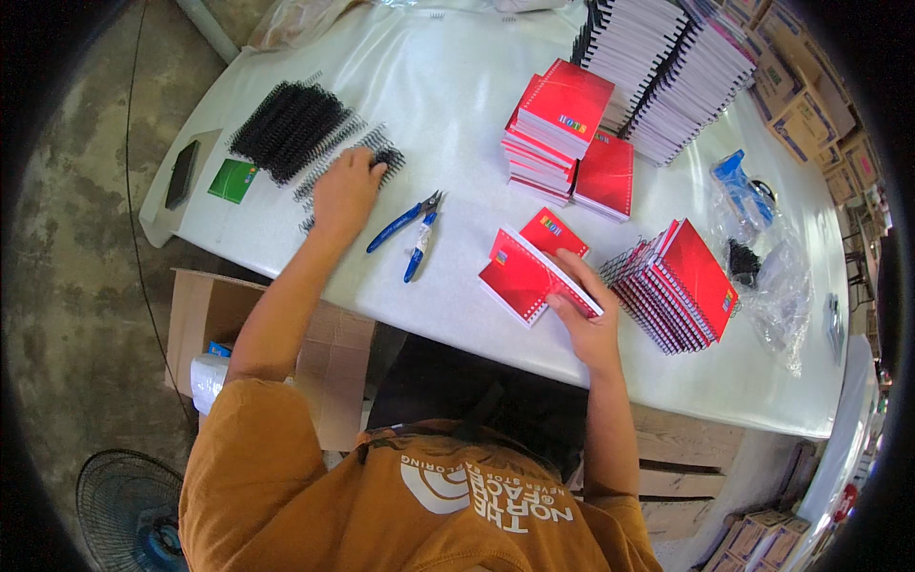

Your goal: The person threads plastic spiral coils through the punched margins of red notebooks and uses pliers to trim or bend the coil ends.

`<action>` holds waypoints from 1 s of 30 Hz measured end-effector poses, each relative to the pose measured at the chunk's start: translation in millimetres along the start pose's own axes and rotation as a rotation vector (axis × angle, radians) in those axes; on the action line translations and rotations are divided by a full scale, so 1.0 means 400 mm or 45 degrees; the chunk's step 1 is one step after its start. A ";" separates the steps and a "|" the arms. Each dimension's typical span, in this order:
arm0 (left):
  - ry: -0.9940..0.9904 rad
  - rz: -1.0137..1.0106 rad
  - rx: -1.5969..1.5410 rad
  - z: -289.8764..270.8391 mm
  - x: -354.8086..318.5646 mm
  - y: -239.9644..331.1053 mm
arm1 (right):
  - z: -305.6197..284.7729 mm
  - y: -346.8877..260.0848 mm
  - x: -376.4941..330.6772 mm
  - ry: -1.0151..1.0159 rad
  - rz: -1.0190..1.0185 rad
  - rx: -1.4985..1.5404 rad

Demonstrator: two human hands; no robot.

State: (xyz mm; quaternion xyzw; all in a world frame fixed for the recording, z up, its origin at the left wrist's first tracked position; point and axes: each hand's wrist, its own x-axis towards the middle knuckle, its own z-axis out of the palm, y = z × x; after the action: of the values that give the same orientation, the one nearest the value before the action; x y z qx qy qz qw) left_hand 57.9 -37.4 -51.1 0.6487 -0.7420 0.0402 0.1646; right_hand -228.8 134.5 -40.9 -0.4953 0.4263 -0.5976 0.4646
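Observation:
My left hand (347,191) reaches over loose black spiral coils (389,160), with its fingers curled and pinched at one of them. A thick heap of black coils (291,129) lies just beyond it. My right hand (591,319) grips a small red-covered notebook (513,276) with a row of punched holes along its edge and no coil in it. Another red cover (548,231) shows behind that notebook. Between my hands, blue-handled cutting pliers (410,234) lie on the table with their handles apart.
Red notebooks are stacked (562,110) at the back, beside tall piles of bound books (634,57). Spiral-bound red notebooks (672,286) stand right of my right hand. A blue tape dispenser (742,191) and clear plastic (782,296) lie farther right. A green card (232,180) is far left.

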 end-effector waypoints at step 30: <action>-0.477 0.244 -1.164 -0.121 -0.249 0.336 | -0.064 0.053 -0.020 0.131 -0.103 -0.476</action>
State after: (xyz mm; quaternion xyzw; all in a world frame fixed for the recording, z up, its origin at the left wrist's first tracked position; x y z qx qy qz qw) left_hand -53.7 91.4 -14.3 0.4352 -0.7568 -0.3911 0.2915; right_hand -250.8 139.2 -66.7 -0.5587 0.5327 -0.5506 0.3176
